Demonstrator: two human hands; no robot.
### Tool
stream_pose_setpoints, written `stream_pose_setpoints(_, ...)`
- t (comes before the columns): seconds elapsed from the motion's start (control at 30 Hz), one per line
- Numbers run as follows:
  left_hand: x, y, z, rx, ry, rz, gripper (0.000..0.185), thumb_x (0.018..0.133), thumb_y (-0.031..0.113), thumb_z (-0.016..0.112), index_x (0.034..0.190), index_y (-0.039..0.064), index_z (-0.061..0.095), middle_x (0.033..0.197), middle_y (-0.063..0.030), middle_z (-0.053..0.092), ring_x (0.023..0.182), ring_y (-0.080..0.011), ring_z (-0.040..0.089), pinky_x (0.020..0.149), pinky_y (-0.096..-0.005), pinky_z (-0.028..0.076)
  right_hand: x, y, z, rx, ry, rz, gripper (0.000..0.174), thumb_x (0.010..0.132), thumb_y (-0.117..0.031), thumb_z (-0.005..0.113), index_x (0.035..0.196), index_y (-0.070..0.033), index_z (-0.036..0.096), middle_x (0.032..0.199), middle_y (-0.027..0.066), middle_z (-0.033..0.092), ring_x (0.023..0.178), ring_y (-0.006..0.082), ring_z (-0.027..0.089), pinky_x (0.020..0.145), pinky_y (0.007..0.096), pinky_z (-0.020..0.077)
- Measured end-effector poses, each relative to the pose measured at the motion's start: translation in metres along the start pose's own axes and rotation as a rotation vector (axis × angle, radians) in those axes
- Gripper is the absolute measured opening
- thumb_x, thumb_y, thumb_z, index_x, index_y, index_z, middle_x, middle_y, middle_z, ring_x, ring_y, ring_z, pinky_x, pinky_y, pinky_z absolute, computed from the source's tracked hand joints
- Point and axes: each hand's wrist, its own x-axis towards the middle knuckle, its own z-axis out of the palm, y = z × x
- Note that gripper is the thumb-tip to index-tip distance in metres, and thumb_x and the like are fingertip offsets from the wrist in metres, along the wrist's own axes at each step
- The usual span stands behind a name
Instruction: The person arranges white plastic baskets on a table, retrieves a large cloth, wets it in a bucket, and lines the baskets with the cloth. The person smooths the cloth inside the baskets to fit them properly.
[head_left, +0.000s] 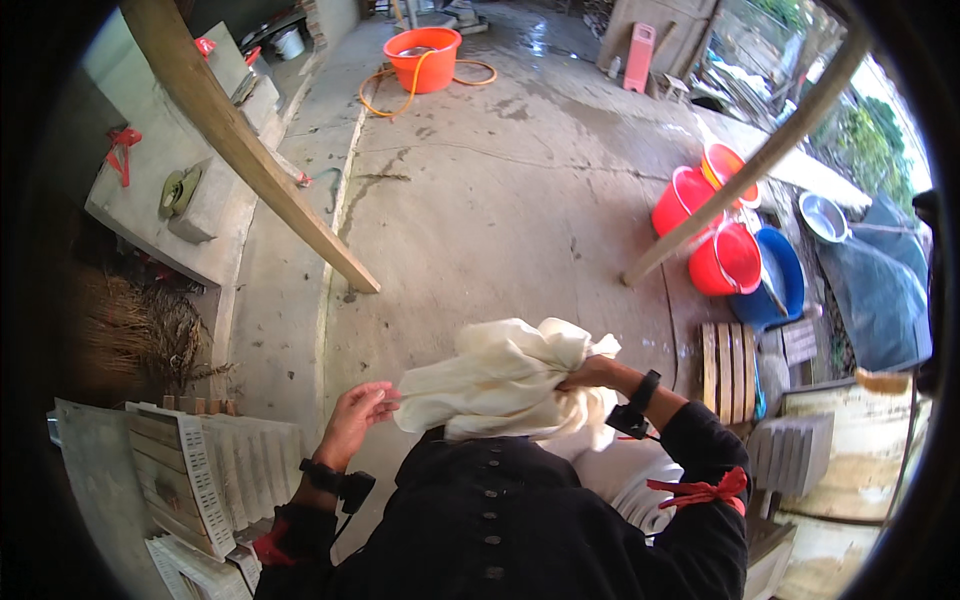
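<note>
A bunched cream-coloured cloth (495, 379) is held out in front of my black buttoned jacket (491, 517). My right hand (592, 373) grips the gathered right end of it, and folds hang below the fist. At the cloth's left edge is my left hand (358, 418), its fingertips reaching the fabric; whether they pinch it is not clear. Both wrists wear black straps with small devices. Beneath my right forearm lies a white bundle with curved folds (637, 480), partly covered by the sleeve and cloth.
Wooden poles (255, 157) (750, 157) slant on both sides. Red buckets (724, 259) and a blue tub (780, 270) stand at right, near a slatted wooden piece (727, 371). Ahead sits an orange tub (422, 64) with a hose. Stacked pale slatted panels (180, 480) are at left.
</note>
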Motion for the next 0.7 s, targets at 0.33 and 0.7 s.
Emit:
stream_pose_setpoints(0.33,0.29,0.131,-0.009,-0.03,-0.071,-0.042,0.026,0.095,0.02,0.056,0.114,0.002,0.06,0.105,-0.0112,0.067,0.088,-0.0193,0.066,0.077,-0.031,0.053,0.068,0.089,-0.207,-0.524,0.365,0.532,0.092,0.059,-0.052,0.081,0.139,-0.02,0.048,0.138,0.0091,0.051,0.131,0.0285,0.042,0.104,0.0523,0.0318)
stream_pose_setpoints(0.7,0.614,0.36,0.08,0.285,-0.142,-0.006,0.027,0.096,0.014,0.054,0.118,0.0,0.056,0.106,-0.0113,0.064,0.088,-0.0179,0.063,0.075,-0.0299,0.051,0.181,0.169,-0.436,-0.801,0.5,1.086,0.057,0.085,-0.028,0.053,0.14,-0.016,0.048,0.143,0.0131,0.042,0.133,0.0404,0.031,0.108,0.0616,0.0183)
